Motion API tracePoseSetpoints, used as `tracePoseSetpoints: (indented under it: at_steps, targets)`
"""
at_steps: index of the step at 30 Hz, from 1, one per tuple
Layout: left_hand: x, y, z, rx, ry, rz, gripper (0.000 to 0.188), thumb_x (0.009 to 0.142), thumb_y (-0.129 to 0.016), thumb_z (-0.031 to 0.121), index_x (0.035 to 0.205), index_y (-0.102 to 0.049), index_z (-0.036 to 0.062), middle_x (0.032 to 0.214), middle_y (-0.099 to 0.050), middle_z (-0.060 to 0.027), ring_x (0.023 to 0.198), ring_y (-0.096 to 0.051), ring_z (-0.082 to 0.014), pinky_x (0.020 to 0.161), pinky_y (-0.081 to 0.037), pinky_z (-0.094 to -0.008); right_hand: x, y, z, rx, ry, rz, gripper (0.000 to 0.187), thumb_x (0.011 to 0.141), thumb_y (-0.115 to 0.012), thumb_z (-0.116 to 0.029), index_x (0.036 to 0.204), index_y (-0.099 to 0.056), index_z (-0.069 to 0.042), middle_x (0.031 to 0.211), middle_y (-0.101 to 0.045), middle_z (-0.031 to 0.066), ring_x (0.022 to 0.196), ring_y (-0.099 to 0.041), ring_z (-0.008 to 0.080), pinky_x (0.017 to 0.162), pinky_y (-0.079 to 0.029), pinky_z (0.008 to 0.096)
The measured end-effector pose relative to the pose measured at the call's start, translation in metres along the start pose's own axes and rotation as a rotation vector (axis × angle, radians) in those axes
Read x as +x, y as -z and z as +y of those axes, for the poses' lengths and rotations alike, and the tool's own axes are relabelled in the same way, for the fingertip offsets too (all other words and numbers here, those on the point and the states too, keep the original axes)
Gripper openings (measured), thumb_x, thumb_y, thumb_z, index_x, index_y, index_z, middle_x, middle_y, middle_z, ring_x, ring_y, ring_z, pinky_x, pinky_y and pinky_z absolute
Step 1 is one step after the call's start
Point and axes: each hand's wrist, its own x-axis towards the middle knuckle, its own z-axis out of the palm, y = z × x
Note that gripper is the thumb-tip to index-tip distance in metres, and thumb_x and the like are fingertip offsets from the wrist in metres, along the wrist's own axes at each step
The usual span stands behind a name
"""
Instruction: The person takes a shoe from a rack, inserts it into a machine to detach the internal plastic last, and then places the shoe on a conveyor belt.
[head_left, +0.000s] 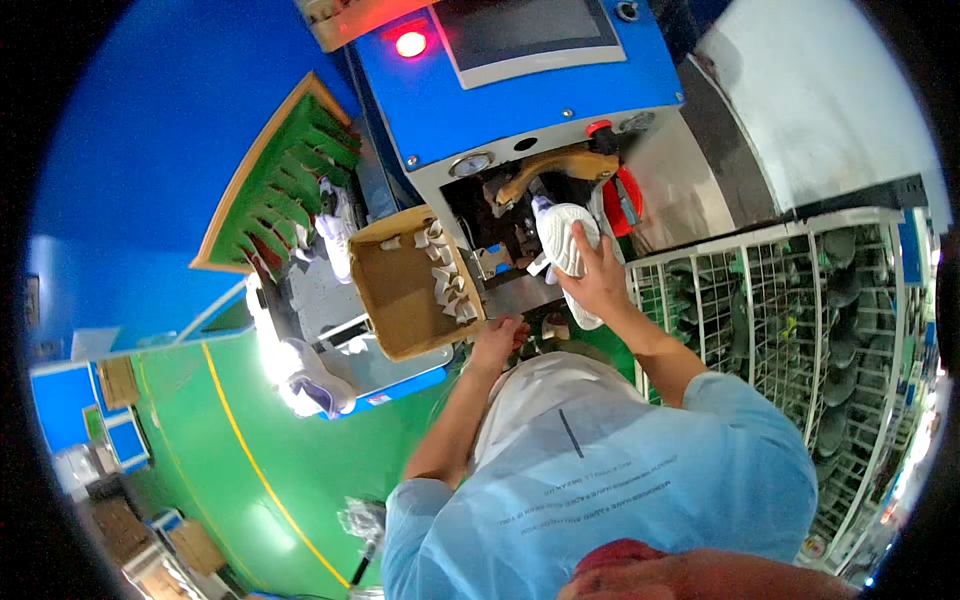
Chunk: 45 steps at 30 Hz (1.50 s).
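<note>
We judge the shoe (567, 232) unfinished, held at 2 o'clock before the machine (500, 118) in our spread right hand (600, 285); our left hand (500, 340) curls nearly closed, contents hidden, and we cannot tell if the 10 o'clock shoes (337, 245) are done.

Right hand (597, 283) grips the white shoe (566, 235), left hand (497, 344) curled beside the near right corner of the cardboard box (398, 300)!

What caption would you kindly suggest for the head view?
Right hand holding a white shoe, sole showing, at a blue machine, with an open box nearby.
</note>
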Motion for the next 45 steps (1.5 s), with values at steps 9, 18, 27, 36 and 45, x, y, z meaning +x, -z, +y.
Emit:
tracePoseSetpoints:
  at_steps: [9, 18, 27, 36, 45]
  targets:
    - [-0.014, -0.039, 0.056, 0.374, -0.551, 0.228, 0.036, 0.101, -0.058, 0.03, 0.109, -0.066, -0.0034, 0.089, -0.071, -0.0111, 0.08, -0.065, -0.0208, 0.075, -0.052, -0.0329, 0.057, 0.025, -0.022, -0.096, -0.13, -0.292, 0.101, 0.077, -0.082, -0.03, 0.161, -0.025, -0.026, 0.121, -0.054, 0.0284, 0.101, -0.063, 0.046, 0.082, -0.054, 0.0484]
    - [0.024, -0.15, 0.202, 1.242, -0.672, 0.405, 0.057, 0.095, -0.059, 0.043, 0.134, -0.058, 0.0024, 0.135, -0.057, -0.0229, 0.123, -0.057, -0.0386, 0.097, -0.052, -0.0469, 0.029, -0.032, 0.031, -0.005, -0.199, 0.032, 0.107, 0.08, -0.081, -0.031, 0.157, -0.016, 0.007, 0.131, -0.053, 0.0312, 0.107, -0.063, 0.0439, 0.085, -0.056, 0.0461]
    - [0.049, -0.142, 0.207, 1.471, -0.616, 0.441, 0.059, 0.096, -0.055, 0.05, 0.124, -0.065, -0.0009, 0.128, -0.061, -0.0202, 0.12, -0.059, -0.0401, 0.097, -0.053, -0.0461, 0.024, -0.017, -0.04, 0.129, -0.254, 0.241, 0.092, 0.078, -0.082, -0.036, 0.145, -0.038, 0.008, 0.131, -0.057, 0.0303, 0.105, -0.066, 0.0409, 0.084, -0.057, 0.0457]
    - [-0.086, -0.095, 0.087, 0.99, -0.303, 0.128, 0.062, 0.097, -0.054, 0.056, 0.123, -0.057, 0.0004, 0.118, -0.063, -0.0303, 0.104, -0.066, -0.0452, 0.086, -0.057, -0.0507, -0.139, 0.045, -0.033, 0.142, -0.207, 0.027, 0.073, 0.083, -0.075, -0.028, 0.142, -0.043, -0.002, 0.133, -0.057, 0.0253, 0.12, -0.057, 0.0434, 0.103, -0.046, 0.0484]
    - [0.0, -0.033, -0.009, -0.01, 0.381, -0.572, 0.058, 0.101, -0.054, 0.048, 0.142, -0.052, 0.0079, 0.135, -0.062, -0.0127, 0.126, -0.058, -0.028, 0.108, -0.045, -0.0455, -0.102, 0.109, -0.023, 0.643, -0.633, -0.503, 0.1, 0.086, -0.072, -0.057, 0.156, -0.029, 0.0, 0.121, -0.067, 0.0246, 0.107, -0.068, 0.0333, 0.094, -0.053, 0.0414]
